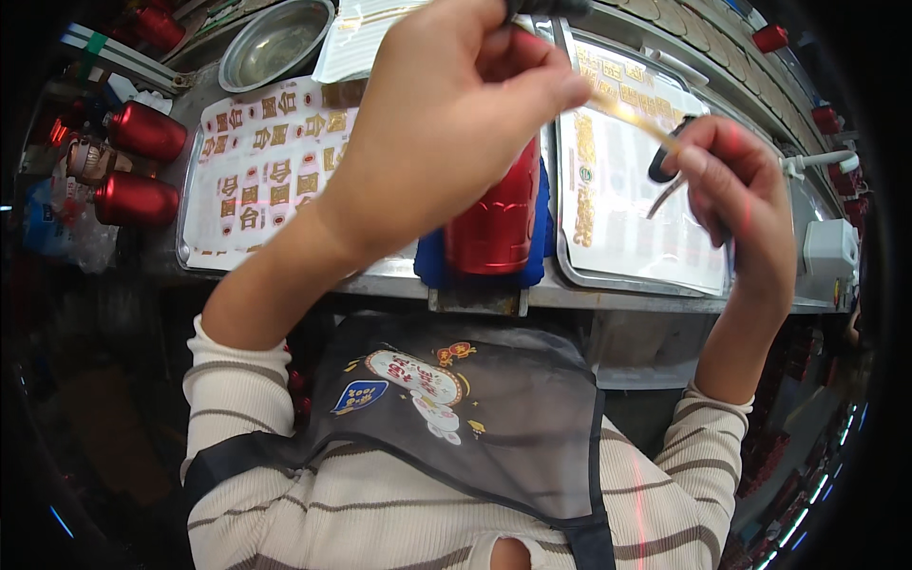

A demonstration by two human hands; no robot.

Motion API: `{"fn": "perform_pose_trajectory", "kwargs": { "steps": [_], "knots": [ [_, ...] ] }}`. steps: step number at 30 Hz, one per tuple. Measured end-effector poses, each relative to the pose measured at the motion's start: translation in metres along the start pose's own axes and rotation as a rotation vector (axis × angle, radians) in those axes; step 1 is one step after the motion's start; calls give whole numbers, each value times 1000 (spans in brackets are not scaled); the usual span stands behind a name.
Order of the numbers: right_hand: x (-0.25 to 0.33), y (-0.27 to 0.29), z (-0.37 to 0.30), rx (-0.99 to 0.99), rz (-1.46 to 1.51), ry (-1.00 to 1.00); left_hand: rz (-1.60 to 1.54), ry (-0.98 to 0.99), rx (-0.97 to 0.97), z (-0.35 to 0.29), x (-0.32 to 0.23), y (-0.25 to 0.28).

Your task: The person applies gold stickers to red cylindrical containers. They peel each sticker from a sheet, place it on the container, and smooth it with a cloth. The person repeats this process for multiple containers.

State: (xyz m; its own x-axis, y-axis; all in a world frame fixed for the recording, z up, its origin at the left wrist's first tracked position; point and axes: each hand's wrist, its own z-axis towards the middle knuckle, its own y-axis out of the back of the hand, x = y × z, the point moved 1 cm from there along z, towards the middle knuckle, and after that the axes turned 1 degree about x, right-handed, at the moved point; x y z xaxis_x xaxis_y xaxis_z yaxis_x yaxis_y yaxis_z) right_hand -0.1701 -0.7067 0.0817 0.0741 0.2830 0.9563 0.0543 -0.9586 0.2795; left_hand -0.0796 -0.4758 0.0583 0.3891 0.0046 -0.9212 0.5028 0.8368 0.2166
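While the right hand (736, 180) pinches the lower end of a thin gold strip (632, 116), right of centre, the left hand (446, 123) seems to have its thumb and fingers closed on the upper end, near the top. The strip slants down rightward between them. Below the left hand, the nearer one, a red bottle (489, 233) sits mid-frame against a blue pad (432, 261), its long axis running up the frame, its top hidden. Sticker sheets (655, 252) flank it.

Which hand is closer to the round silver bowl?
The left hand: it's to the right of the bowl. The right hand is much farther right and lower in view.
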Motion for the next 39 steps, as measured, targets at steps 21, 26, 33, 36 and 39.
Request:
{"fn": "perform_pose_trajectory", "kwargs": {
  "steps": [21, 26, 33, 36, 39],
  "knots": [
    [-95, -113, -47, -97, 177, -111, 16, 168, -327, -151, 78, -27],
    [-92, -112, -48, -112, 190, -145, -21, 181, -302, -150, 82, -23],
    [-90, -113, -51, -133, 171, -128, 62, 91, -253, -147, 100, -6],
    [-83, -115, -53, -127, 182, -118, -272, 92, -198, -137, 99, -18],
    [-79, -114, -54, -130, 187, -108, -252, 133, -118, -142, 108, -22]
  ]
}}
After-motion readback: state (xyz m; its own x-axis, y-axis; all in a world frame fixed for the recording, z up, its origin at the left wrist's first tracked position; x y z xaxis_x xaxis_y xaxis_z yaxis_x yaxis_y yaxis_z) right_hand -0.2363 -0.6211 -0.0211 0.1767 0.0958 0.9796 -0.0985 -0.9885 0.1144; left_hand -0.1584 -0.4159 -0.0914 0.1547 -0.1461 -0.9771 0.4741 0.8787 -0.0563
